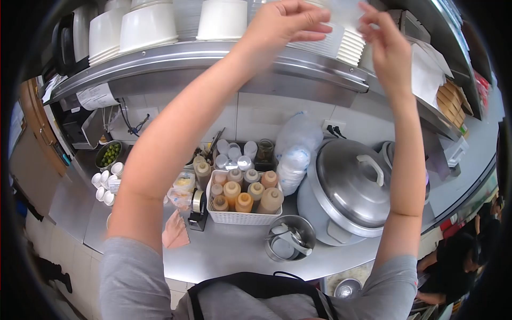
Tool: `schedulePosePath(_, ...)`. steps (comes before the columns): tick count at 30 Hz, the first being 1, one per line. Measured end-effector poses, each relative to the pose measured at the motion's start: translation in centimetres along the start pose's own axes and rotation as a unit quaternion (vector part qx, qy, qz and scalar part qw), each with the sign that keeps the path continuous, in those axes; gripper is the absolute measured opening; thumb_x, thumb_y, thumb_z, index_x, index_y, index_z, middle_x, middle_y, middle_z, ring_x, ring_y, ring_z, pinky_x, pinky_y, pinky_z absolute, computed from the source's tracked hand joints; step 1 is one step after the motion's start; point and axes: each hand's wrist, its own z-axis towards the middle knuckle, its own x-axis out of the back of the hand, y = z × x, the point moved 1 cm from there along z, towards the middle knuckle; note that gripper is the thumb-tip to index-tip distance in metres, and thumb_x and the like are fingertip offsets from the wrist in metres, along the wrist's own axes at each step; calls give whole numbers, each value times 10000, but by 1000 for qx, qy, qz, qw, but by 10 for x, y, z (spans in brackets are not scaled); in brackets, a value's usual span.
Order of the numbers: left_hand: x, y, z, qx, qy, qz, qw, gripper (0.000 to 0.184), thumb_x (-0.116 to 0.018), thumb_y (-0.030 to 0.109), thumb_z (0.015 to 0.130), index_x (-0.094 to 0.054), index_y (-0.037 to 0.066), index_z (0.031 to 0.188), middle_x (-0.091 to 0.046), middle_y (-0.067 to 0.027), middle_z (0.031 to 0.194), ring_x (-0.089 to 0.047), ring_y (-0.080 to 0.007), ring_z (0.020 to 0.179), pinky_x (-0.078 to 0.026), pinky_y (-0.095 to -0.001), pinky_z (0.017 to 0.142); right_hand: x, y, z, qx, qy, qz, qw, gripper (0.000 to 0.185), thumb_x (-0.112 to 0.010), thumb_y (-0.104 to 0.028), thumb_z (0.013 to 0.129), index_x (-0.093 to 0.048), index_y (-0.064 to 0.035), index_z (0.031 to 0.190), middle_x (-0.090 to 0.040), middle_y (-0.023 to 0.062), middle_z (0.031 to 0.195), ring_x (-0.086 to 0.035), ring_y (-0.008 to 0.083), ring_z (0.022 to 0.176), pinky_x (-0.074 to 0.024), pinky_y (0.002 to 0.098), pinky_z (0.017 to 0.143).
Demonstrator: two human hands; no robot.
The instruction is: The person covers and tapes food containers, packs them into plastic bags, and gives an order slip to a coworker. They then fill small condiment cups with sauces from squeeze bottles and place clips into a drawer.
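Both my arms reach up to the metal shelf [208, 57] above the counter. My left hand [290, 24] is raised in front of it, thumb and fingers drawn together; what they hold, if anything, I cannot make out. To the right, my right hand [386, 45] has its fingers bent but apart, slightly blurred. A pale see-through plastic piece [345, 12] shows between the two hands; whether either touches it is unclear. Just below and behind them stands a stack of white square containers [351, 47]. White round tubs [221, 20] are on the shelf left of my left hand.
Below, a white basket [242, 218] holds several sauce bottles. A large lidded pot [352, 186] stands at right, beside a metal container with utensils [290, 240]. Small white cups [106, 184] and a bowl of green fruit [109, 154] are at left. People [464, 250] are at far right.
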Motion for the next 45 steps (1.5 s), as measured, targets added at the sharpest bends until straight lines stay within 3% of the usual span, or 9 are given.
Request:
schedulePosePath(9, 15, 17, -22, 24, 27, 138, 990, 175, -500, 171, 851, -547, 3, 862, -592, -158, 947, -586, -231, 921, -450, -316, 862, 12, -7, -5, -156, 14, 183, 971, 74, -465, -83, 862, -485, -17, 887, -562, 78, 1077, -567, 89, 705, -462, 210, 589)
schedulePosePath(12, 45, 37, -37, 33, 58, 114, 991, 155, -473, 158, 858, -531, 14, 858, -585, -170, 965, -572, -247, 947, -458, -324, 845, 46, 4, 0, -199, 49, 107, 973, 188, -553, -143, 769, -552, -20, 911, -607, 102, 931, -596, 241, 761, -461, 327, 689)
schedulePosePath(17, 85, 78, -69, 46, 18, 138, 989, 181, -419, 186, 874, -506, 28, 873, -549, -201, 1042, -560, -269, 972, -470, -335, 829, 55, 37, -15, -296, -299, -262, 869, 133, -520, -91, 779, -560, -59, 902, -615, 106, 873, -593, 240, 730, -445, 319, 656)
schedulePosePath(21, 85, 102, -109, 59, 16, 154, 986, 165, -449, 188, 869, -494, 33, 901, -552, -199, 1030, -584, -261, 924, -507, -324, 749, 37, 40, -29, -179, -123, -304, 928, 277, -500, -149, 810, -561, -103, 1077, -573, 140, 1066, -553, 305, 946, -420, 343, 789)
schedulePosePath(25, 61, 96, -150, 52, -2, 123, 991, 155, -467, 177, 869, -499, 25, 869, -587, -161, 947, -610, -228, 836, -517, -309, 678, -32, -56, -31, -177, 22, 18, 984, 349, -456, -253, 878, -514, -51, 1157, -580, 70, 1076, -543, 128, 837, -423, 262, 731)
schedulePosePath(27, 50, 93, -165, 75, -21, 135, 988, 144, -473, 175, 875, -502, 33, 873, -593, -140, 951, -610, -196, 819, -514, -283, 658, -75, -104, -38, -259, 68, 469, 842, 401, -449, -223, 885, -427, -2, 1219, -581, 71, 1019, -504, 92, 749, -399, 218, 648)
schedulePosePath(36, 153, 164, -268, 134, 21, 447, 884, 203, -515, 181, 855, -539, 25, 982, -589, -77, 963, -579, -132, 840, -485, -249, 682, -163, -158, -90, -326, 12, 452, 830, 378, -484, -134, 870, -416, 12, 1212, -495, -14, 761, -447, 36, 660, -356, 161, 564)
schedulePosePath(39, 227, 226, -336, 127, 269, 402, 866, 131, -553, 125, 809, -605, 22, 871, -620, -107, 831, -610, -203, 767, -494, -283, 698, -231, -198, -157, -373, -84, 519, 764, 296, -547, -131, 837, -493, -5, 1099, -509, -20, 725, -457, 36, 613, -363, 153, 545)
schedulePosePath(45, 384, 235, -595, 295, 469, 441, 706, 340, -503, 355, 850, -584, 53, 983, -597, -61, 966, -557, -143, 872, -443, -265, 738, -421, -348, -296, -636, -75, 540, 546, 134, -585, -143, 803, -582, -79, 921, -536, -40, 732, -470, 41, 645, -374, 185, 560)
